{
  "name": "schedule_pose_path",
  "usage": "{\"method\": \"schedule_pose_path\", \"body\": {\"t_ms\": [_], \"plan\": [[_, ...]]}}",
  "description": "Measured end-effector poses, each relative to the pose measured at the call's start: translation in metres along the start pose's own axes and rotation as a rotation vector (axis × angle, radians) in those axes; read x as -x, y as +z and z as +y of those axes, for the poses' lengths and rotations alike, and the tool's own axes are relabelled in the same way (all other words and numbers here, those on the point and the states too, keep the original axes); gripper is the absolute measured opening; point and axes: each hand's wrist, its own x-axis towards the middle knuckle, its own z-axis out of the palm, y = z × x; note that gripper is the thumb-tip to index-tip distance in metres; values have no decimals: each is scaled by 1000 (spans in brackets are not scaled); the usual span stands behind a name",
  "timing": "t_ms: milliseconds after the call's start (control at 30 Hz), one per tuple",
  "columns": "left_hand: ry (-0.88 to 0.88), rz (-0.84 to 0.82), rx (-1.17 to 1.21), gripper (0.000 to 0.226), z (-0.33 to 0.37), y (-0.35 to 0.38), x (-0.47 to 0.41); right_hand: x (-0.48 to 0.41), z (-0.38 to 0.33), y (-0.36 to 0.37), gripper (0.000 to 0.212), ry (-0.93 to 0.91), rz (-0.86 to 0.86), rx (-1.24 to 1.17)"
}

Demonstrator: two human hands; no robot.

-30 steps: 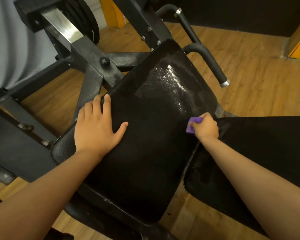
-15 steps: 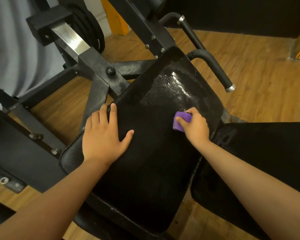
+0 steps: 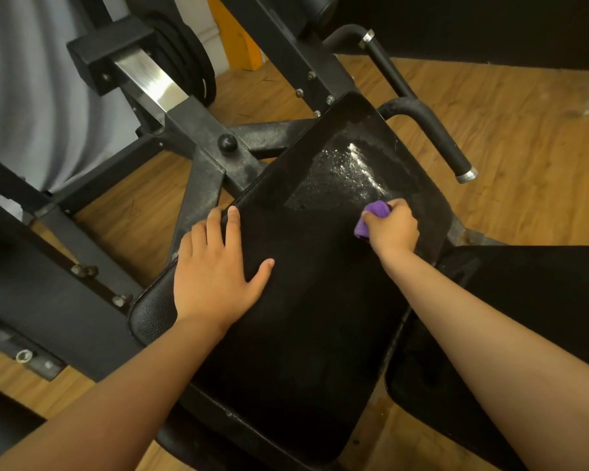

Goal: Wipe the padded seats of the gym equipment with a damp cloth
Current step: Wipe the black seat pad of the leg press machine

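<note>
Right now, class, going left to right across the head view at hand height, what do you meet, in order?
In order: black machine frame → left hand, resting flat → padded seat → purple cloth → right hand, gripping it → second black pad.

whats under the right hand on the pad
A purple cloth, gripped by the right hand and pressed on the black pad. The hand hides most of it.

Cloth [image 3: 376, 211] mostly hidden in rt hand [image 3: 393, 230] — 2nd pad [image 3: 541, 283] cut off at rt edge.
</note>
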Motion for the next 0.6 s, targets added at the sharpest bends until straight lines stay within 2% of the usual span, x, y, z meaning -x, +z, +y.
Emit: {"method": "schedule_pose_path", "body": {"t_ms": [100,200,267,333,400,533,600], "plan": [[0,-1,-1,88,-1,0,1,9,-14,9,25,-110,-116,-93],[-5,-5,0,87,0,0,1,26,-27,16,19,-299,-245,-145],[-4,0,4,86,0,-1,0,34,-31,19,16,-422,-271,-120],[-6,0,11,86,0,-1,0,33,-29,19,14,-469,-258,-110],[-5,1,5,86,0,-1,1,22,-23,16,14,-433,-203,-118],[-10,-3,3,87,0,0,0,-6,-13,9,20,-209,4,-88],[-11,-2,1,88,0,0,0,-7,-16,12,19,-158,59,-74]]}}
